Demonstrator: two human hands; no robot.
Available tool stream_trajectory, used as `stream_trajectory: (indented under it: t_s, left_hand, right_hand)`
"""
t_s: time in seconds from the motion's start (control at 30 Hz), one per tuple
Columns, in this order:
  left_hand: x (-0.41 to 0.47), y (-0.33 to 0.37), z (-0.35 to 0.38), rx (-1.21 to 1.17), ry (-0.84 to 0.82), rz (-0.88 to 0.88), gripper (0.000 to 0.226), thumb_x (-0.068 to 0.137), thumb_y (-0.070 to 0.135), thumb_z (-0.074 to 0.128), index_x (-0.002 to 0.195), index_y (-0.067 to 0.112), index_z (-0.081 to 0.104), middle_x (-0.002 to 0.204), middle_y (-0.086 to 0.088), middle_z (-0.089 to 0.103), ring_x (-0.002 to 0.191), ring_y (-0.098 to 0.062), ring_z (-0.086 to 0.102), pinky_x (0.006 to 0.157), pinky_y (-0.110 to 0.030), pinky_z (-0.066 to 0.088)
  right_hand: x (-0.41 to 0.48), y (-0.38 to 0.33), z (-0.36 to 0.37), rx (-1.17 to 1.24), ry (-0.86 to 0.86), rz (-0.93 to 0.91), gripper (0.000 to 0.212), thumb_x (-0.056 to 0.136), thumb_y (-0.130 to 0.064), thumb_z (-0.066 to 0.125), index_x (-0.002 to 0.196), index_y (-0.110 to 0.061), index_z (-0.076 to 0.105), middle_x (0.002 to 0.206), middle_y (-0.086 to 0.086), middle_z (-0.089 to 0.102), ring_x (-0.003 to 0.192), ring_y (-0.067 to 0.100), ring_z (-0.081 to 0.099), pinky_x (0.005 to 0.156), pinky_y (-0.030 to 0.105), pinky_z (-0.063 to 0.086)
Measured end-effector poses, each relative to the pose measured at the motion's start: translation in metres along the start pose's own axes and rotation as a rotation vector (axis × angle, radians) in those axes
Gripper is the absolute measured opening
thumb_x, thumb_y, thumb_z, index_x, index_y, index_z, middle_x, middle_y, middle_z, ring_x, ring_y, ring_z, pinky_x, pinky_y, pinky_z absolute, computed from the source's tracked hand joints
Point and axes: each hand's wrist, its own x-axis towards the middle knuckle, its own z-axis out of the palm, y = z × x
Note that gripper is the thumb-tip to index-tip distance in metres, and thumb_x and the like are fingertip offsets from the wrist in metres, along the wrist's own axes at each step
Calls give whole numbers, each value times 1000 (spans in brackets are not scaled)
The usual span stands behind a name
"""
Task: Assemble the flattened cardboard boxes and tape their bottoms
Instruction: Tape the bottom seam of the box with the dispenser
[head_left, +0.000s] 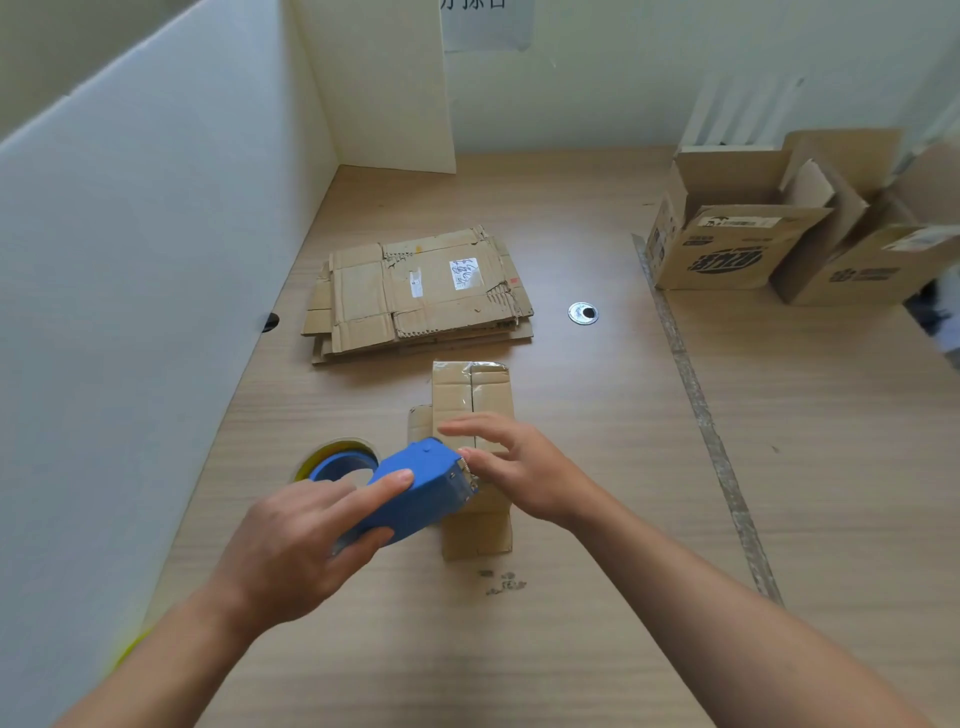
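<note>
On the worktop (597, 519), left hand (291, 545) has its fingers wrapped round the blue tape dispenser (421, 493). Right hand (519, 467) hovers fingers-spread over the small box (472, 395). Flat cardboard stack (415, 291) sits behind.

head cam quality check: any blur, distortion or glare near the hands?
Head view: strong wide-angle bending of the white partition wall; motion blur at the right edge over the open brown cardboard boxes; soft, even light with faint shadows; slight sheen on clear tape across the small cardboard box; left hand on the blue tape dispenser and right hand fairly sharp.
</note>
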Motion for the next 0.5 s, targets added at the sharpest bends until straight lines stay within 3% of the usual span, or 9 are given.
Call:
stream_trajectory:
  t_s: [0.1,0.23,0.33,0.4,0.5]
  left_hand:
    - [3,3,-4,-7,2,4,50,93,35,59,141,26,49,89,14,54,69,-9,46,61,-18,33]
    - [3,6,-5,-41,6,14,49,93,34,59,140,22,50,93,14,51,71,-8,44,68,-11,25]
    - [2,8,-8,-89,17,-3,45,96,37,56,139,22,52,93,14,56,72,-7,46,68,-9,27]
    - [2,9,-9,-114,11,-9,44,97,39,55,138,23,53,91,14,60,72,-7,47,68,-8,29]
    - [3,12,-9,-157,-47,-20,44,97,43,53,137,26,52,88,8,70,71,-6,54,64,-11,38]
  right_hand:
    - [-4,-2,-1,47,-2,9,26,102,-32,53,114,-22,74,130,-13,61,123,-1,53,106,37,46]
    - [-8,-6,0,106,-62,19,38,104,-36,45,118,-14,72,133,-8,62,122,2,55,96,24,44]
    - [-10,-7,-3,193,-70,62,38,96,-40,52,115,-14,73,131,-8,63,120,2,57,91,19,44]
    - [-10,-4,-4,202,-57,60,27,98,-30,58,110,-12,75,127,-8,65,117,2,59,93,23,47]
    - [-7,3,-2,100,42,33,16,98,-24,63,93,-19,77,117,-11,67,113,4,61,102,40,48]
